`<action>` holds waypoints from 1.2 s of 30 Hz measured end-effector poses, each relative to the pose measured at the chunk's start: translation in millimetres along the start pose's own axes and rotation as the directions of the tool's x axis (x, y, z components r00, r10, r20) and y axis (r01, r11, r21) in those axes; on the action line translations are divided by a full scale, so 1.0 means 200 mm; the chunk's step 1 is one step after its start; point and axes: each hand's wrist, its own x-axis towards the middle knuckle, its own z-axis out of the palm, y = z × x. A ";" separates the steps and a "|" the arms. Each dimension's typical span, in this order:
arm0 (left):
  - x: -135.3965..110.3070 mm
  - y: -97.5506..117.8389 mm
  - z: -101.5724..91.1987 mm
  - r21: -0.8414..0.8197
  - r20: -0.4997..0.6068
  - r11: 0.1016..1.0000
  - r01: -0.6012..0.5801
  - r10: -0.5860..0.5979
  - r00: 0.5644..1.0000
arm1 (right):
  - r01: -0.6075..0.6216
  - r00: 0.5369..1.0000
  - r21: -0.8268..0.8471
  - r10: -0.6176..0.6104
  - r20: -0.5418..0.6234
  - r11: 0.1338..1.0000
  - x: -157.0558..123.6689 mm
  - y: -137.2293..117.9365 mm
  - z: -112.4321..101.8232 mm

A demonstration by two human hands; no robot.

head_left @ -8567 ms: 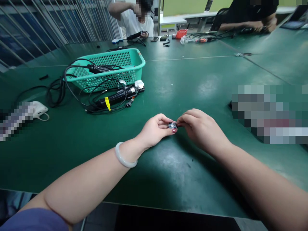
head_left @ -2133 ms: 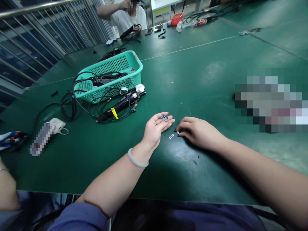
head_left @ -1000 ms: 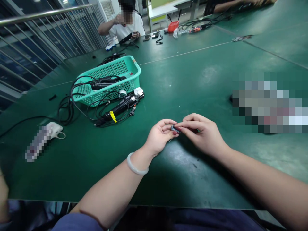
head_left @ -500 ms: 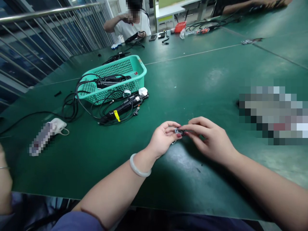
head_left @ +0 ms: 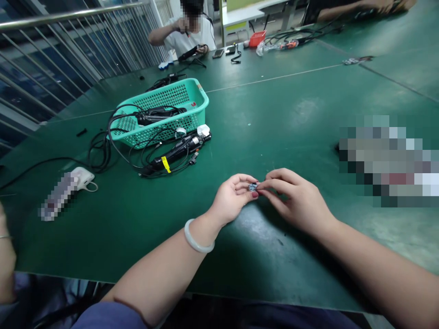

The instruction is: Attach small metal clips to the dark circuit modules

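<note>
Both hands have come back together since the right hand (head_left: 298, 203) lay on the desk (head_left: 274, 119); now it and the left hand (head_left: 233, 198) pinch one small part (head_left: 253, 187) between fingertips, just above the desk.

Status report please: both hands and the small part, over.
Left hand and right hand both pinch small electronic part over green table. Teal basket, cabled tool lie off left, apart.
</note>
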 end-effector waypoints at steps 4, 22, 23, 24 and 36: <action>0.00 0.00 0.00 -0.013 0.005 1.000 -0.006 0.006 1.000 | 0.041 0.999 -0.050 -0.041 0.007 0.998 0.00 0.01 0.00; 0.02 0.06 -0.04 -0.289 -0.202 0.951 -0.109 0.051 0.978 | -0.137 0.988 0.011 0.136 0.071 0.991 0.03 0.14 -0.04; 0.02 0.05 -0.04 -0.280 -0.212 0.953 -0.115 0.055 0.976 | -0.110 0.980 0.004 0.108 0.164 0.994 0.03 0.15 -0.03; 0.02 0.05 -0.04 -0.266 -0.216 0.957 -0.117 0.059 0.975 | -0.099 0.971 0.001 0.096 0.220 0.995 0.03 0.15 -0.01; 0.03 0.02 -0.04 -0.085 -0.176 0.995 -0.057 0.041 0.983 | -0.028 0.951 -0.215 0.092 0.295 0.976 0.04 0.12 0.14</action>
